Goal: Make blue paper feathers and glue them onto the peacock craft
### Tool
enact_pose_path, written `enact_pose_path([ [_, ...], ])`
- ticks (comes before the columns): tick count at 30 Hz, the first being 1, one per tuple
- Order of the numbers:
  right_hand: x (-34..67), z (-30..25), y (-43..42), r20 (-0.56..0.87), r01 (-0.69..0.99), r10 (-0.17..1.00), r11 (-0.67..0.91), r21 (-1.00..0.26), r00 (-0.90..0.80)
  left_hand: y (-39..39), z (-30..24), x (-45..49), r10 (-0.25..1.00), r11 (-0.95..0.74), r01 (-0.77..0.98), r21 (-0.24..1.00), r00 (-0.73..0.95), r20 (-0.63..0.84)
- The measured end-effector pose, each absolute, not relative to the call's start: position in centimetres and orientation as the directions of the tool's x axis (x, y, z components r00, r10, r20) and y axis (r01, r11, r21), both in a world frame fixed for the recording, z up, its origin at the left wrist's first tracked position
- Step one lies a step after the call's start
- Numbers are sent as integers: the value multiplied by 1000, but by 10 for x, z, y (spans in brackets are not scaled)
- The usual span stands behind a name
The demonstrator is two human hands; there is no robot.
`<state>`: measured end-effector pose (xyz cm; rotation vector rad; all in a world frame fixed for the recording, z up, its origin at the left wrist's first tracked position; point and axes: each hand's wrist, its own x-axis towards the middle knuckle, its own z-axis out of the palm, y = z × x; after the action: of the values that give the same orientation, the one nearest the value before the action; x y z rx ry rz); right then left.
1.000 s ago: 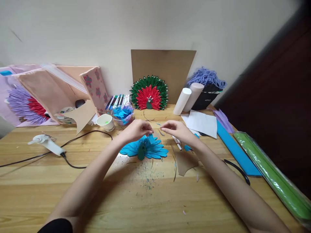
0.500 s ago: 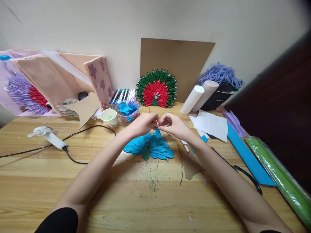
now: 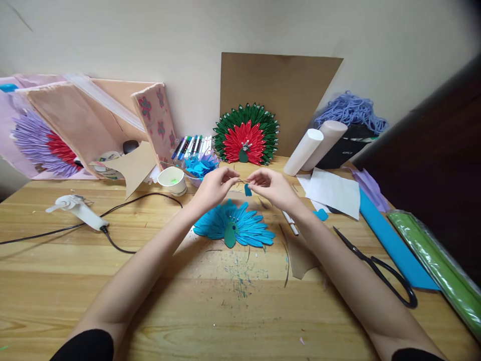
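Mid-frame, I'm guiding the left hand [image 3: 218,188] and right hand [image 3: 274,188], both narrowly pinching a thin strand [image 3: 243,181]; a blue scrap [image 3: 248,191] is hanging by the right fingertips, above the blue bird [image 3: 230,233]. I'm favouring gentle, even tension against creasing.

The small flat piece [image 3: 248,190] mid-frame is blue. The fan-shaped feathery bird [image 3: 251,226] below is bright blue, body green. The round shiny bird [image 3: 246,140] above is red and dark green.

Green roll [image 3: 432,265] is running off the right edge, right forearm [image 3: 338,268] is covering some cardboard scrap [image 3: 299,258], and that strand [image 3: 242,181] is looking too thin to identify.
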<state>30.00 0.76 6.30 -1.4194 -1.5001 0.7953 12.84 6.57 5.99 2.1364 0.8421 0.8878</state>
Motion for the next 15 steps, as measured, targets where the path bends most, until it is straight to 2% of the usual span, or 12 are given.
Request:
enact_pose_path([
  [2, 309, 61, 11, 141, 365, 986, 99, -926, 92, 62, 53, 121, 780, -586, 422, 691, 524, 341],
  [4, 319, 55, 16, 80, 301, 990, 42, -953, 115, 57, 42, 115, 776, -598, 500, 627, 557, 296],
  [9, 333, 38, 24, -106, -8, 988, -105, -994, 113, 48, 16, 109, 727, -629, 519, 578, 656, 202],
  [15, 339, 33, 20, -226, -219, 961, -189, -957, 158, 45, 13, 113, 741, -637, 583, 505, 644, 192],
])
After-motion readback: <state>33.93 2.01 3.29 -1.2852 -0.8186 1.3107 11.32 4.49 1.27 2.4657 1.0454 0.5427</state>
